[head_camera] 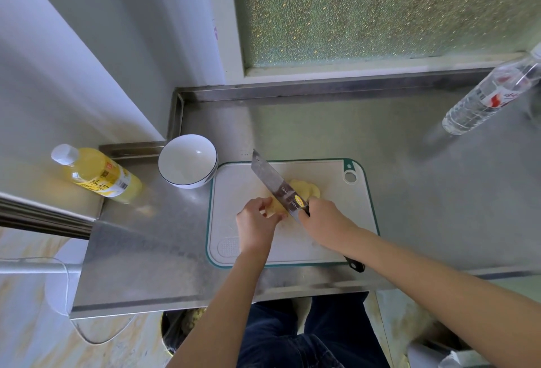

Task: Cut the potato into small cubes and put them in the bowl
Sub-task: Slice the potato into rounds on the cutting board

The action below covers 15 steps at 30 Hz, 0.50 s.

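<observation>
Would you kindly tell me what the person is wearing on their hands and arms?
The left hand and right hand are bare: no gloves, no watch or bracelet. The left arm and right arm are uncovered as far as the picture shows, with no sleeve.

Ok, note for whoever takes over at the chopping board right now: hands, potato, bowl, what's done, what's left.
Left hand holds the uncut potato end on the cutting board.
Right hand grips the knife, blade down beside it.
Potato slices lie right of the blade.
Bowl stands left of the board, empty.
Done: partly sliced.
Left: finish slicing, cube everything, fill the bowl.
</observation>
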Motion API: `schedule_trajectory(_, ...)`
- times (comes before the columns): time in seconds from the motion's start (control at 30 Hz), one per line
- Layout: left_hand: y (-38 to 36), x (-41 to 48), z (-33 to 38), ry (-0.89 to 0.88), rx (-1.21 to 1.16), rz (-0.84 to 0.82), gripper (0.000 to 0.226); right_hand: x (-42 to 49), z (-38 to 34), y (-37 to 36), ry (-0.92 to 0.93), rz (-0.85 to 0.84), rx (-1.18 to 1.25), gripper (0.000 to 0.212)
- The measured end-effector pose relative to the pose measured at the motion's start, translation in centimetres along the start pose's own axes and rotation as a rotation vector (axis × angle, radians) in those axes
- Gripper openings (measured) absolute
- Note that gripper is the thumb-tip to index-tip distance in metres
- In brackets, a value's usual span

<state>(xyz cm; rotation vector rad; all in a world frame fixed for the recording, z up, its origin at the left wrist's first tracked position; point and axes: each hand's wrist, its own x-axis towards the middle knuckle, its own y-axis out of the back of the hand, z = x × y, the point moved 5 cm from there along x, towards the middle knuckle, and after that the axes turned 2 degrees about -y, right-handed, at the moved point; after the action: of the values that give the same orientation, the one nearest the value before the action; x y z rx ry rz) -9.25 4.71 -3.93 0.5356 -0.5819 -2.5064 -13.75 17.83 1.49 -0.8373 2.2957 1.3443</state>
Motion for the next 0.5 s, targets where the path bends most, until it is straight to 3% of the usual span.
schedule_trajectory(0.17,0.0,0.0,0.0,-0.012,0.008,0.010,0.034,1.3,-1.6,-0.3,-0.019,-0.011,-0.051,0.030)
schedule_trajectory(0.3,0.1,0.1,-0.1,-0.037,0.022,0.016,0.033,2.2,-2.1,-0.6,-0.044,-0.040,-0.073,0.020)
schedule_trajectory(0.5,0.2,0.3,0.0,-0.058,0.042,-0.004,0.034,1.7,-1.8,-0.7,-0.047,-0.027,-0.052,0.037)
